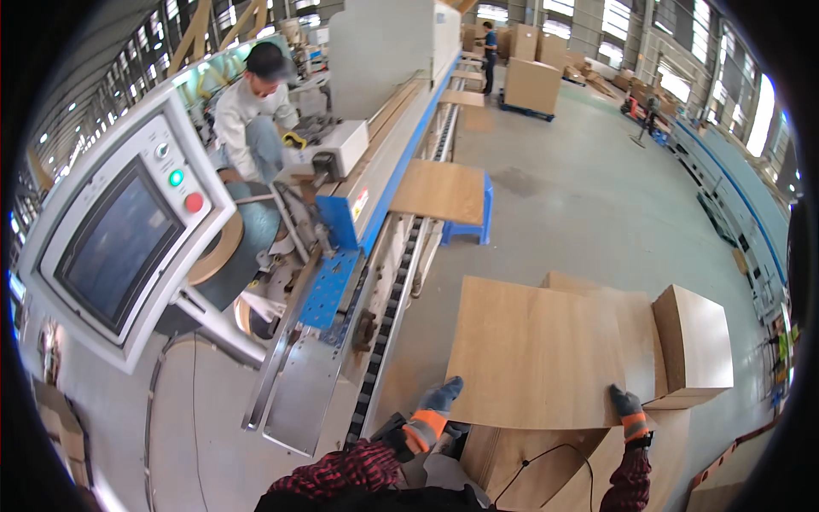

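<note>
A wood-grain board [537, 354] is held flat between my two gloved hands. My left hand [438, 408], in a dark glove with an orange cuff, grips its near left corner. At the near right edge, my right hand [629, 410] is closed on the same board, thumb on top. Most fingers of both hands are hidden under the wood. Stacked boards [695, 346] stand just right of the held one, and more boards [520, 461] lie below it, close to my body. To the left runs the machine's roller track [375, 375].
A long edge-banding machine [341, 256] with a control panel [128, 230] fills the left. Another board [439, 189] sticks out from it over a blue stool [478, 218]. One person [256, 111] crouches behind the machine; another [489, 55] stands far off near boxes [531, 85].
</note>
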Action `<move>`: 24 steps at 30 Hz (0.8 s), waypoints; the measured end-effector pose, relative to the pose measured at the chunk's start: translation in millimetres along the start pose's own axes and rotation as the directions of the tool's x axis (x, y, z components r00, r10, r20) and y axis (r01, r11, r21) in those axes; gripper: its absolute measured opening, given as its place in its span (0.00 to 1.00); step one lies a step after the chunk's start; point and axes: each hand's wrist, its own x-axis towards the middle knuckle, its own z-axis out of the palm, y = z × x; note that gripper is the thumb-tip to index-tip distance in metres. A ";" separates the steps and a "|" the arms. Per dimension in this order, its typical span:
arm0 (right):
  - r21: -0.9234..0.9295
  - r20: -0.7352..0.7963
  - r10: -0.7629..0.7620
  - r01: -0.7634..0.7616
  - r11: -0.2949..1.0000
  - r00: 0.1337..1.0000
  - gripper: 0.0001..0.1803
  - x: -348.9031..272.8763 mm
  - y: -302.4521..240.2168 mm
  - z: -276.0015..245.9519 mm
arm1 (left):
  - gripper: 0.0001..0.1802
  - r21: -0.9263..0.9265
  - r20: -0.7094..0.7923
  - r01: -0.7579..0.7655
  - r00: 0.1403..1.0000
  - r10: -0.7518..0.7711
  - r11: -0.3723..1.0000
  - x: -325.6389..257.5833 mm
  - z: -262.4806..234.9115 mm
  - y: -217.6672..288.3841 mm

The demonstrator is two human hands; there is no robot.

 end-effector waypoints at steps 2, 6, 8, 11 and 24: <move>0.428 0.073 0.065 -0.090 0.899 0.995 0.18 -23.5 -26.4 18.4 | 0.20 -0.066 0.024 -0.036 0.999 0.037 0.997 -42.0 -18.2 6.4; 0.139 -0.117 0.041 -0.024 0.990 0.992 0.13 -99.5 -111.0 63.6 | 0.24 0.309 -0.181 -0.350 0.891 0.416 0.884 -82.7 -113.9 -22.7; 0.556 -0.063 0.050 -0.007 0.831 0.997 0.08 -136.1 -138.5 101.6 | 0.31 0.762 -0.347 -0.199 0.677 0.649 0.616 -100.2 -162.4 -41.2; 0.842 0.094 0.147 -0.157 0.516 0.985 0.08 -165.2 -145.8 175.9 | 0.27 0.765 -0.629 0.292 0.528 0.571 0.573 -147.7 -177.3 -7.7; 0.760 0.157 0.039 -0.146 0.634 0.987 0.14 -161.0 -301.0 267.4 | 0.15 0.860 0.190 -0.508 0.410 0.892 0.051 -109.9 -73.8 20.3</move>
